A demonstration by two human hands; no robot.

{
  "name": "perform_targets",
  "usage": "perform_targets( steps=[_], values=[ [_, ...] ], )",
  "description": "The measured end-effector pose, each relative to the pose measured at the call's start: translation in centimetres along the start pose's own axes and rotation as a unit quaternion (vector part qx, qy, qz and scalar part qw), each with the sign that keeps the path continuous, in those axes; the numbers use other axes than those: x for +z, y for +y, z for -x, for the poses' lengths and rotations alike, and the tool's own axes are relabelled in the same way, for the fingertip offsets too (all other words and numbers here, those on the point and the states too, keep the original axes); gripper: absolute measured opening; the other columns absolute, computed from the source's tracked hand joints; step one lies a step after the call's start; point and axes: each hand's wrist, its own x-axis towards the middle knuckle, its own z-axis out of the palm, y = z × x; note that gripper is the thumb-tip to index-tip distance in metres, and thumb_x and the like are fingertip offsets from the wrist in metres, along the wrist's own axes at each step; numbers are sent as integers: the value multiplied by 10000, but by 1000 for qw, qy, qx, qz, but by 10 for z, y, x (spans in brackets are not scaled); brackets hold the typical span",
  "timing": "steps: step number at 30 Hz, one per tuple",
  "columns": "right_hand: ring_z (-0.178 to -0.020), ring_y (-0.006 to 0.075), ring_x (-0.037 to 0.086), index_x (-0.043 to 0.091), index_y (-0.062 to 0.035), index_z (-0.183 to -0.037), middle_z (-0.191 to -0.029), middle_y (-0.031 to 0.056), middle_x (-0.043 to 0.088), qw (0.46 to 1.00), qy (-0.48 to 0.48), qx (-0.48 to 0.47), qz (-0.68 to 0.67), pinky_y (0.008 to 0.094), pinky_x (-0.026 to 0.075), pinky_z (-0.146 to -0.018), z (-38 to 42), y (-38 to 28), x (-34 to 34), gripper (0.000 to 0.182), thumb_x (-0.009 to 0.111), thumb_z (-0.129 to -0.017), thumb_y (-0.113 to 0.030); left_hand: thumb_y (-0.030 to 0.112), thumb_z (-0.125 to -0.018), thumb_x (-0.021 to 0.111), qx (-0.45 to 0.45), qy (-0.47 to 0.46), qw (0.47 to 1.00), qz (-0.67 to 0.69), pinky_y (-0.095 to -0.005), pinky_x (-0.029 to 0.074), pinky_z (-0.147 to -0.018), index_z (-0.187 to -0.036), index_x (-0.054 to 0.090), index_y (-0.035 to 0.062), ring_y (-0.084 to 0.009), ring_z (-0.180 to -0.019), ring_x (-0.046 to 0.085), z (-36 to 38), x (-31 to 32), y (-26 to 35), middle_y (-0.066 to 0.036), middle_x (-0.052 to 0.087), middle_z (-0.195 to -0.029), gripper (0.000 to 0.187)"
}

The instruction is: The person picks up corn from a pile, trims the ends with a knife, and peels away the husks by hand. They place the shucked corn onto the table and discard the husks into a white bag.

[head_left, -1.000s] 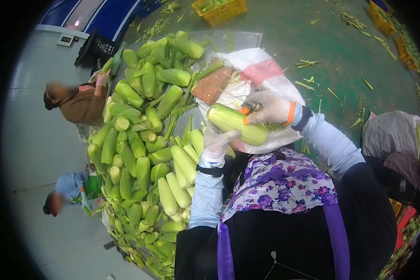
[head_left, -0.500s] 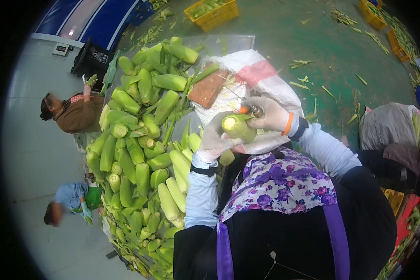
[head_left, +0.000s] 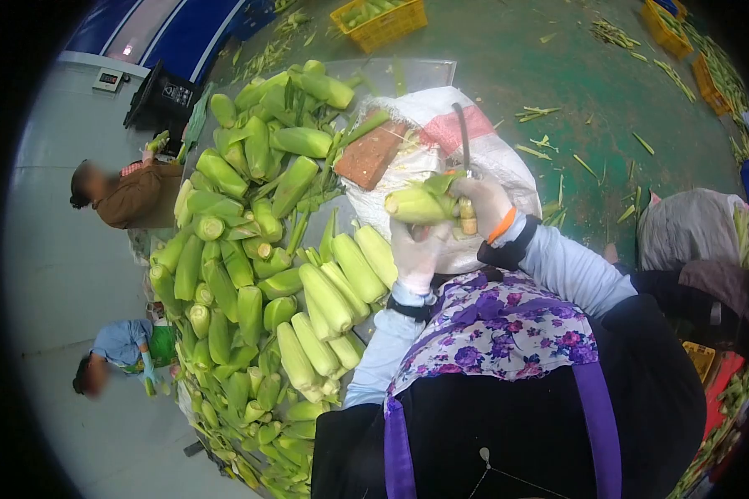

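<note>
An ear of corn (head_left: 414,205) lies sideways above my lap, its pale stalk end toward the left. From below, my gloved left hand (head_left: 419,252) grips it. My gloved right hand (head_left: 484,205) is closed around the wooden handle of a knife (head_left: 463,137), whose dark, narrow blade points away from me. The fingers of that hand also touch the husk at the ear's right end. Paler, partly husked ears (head_left: 326,299) lie in a group on the table to the left of my left hand.
A large heap of green unhusked corn (head_left: 225,274) covers the table on the left. A reddish brick (head_left: 373,154) rests at a white woven sack (head_left: 429,112) with a pink stripe. Two people (head_left: 137,195) stand across the table. Yellow crates (head_left: 383,25) and loose husks lie on the green floor.
The ear has turned from facing me to lying sideways. The knife blade has swung upright, away from me. My left hand has moved right and lower under the ear, uncovering more pale ears.
</note>
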Motion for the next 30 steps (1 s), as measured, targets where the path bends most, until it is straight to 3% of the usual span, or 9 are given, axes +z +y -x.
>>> perform_targets(
  steps=[4,6,8,9,13,15,19,22,30],
  values=[
    [-861,267,692,625,44,-1126,-992,126,685,995,2,-97,-23,385,570,-751,0,3,-22,293,566,-852,-40,52,-841,764,-144,85,967,191,-400,455,-1051,-1362,439,-17,-264,-1181,570,-11,-10,5,-156,579,-1260,618],
    [-839,260,678,620,3,-1104,-949,107,675,916,27,-294,273,406,569,-765,1,-22,-53,241,548,-904,-109,109,-864,762,-77,131,974,171,-458,468,-1042,-1359,442,-15,-298,-1171,578,-25,-78,-55,-159,578,-1262,602],
    [-802,252,670,611,-32,-1077,-897,94,663,932,108,-283,198,408,572,-747,-27,-50,-132,208,544,-941,-174,160,-886,754,-118,229,809,529,-516,472,-1041,-1356,452,-5,-330,-1171,577,-39,-111,-26,-160,577,-1267,582],
    [-805,258,673,610,-33,-1072,-892,97,664,963,151,-99,-201,405,575,-741,-53,-45,-169,210,552,-931,-177,168,-889,751,-103,222,844,477,-524,472,-1041,-1354,456,-1,-330,-1172,576,-41,-119,-14,-159,576,-1268,576],
    [-927,266,683,644,-44,-1126,-984,111,690,961,155,14,231,378,553,-802,-40,-52,-118,301,609,-848,-154,199,-868,777,-61,112,945,302,-462,480,-1018,-1300,525,5,-281,-1145,592,-37,-127,3,-143,601,-1247,537],
    [-934,229,668,633,2,-1175,-977,110,677,843,57,-226,485,342,544,-818,-69,-8,-110,373,643,-847,-176,204,-851,795,-39,10,977,208,-420,485,-994,-1274,555,5,-252,-1124,602,-33,-94,22,-130,624,-1222,526],
    [-942,280,663,676,-3,-1113,-1011,163,673,866,-144,-147,456,364,527,-836,-15,-26,-19,414,753,-779,-235,96,-809,803,-85,-97,988,81,-350,537,-891,-1246,584,-10,-210,-993,660,-25,-65,22,-117,680,-1122,500],
    [-915,306,656,685,-29,-1090,-1015,165,671,759,-246,-251,548,374,521,-831,1,-33,4,394,762,-775,-253,29,-778,801,-164,-137,973,82,-310,570,-811,-1237,586,-8,-194,-922,684,-17,-45,48,-119,686,-1096,508],
    [-896,294,650,685,-23,-1070,-971,166,677,766,-241,-249,541,370,512,-820,12,-26,-13,386,758,-780,-266,24,-728,838,-122,-199,972,20,-308,571,-826,-1241,567,0,-178,-927,680,-13,-48,43,-98,679,-1104,581]
  ],
)
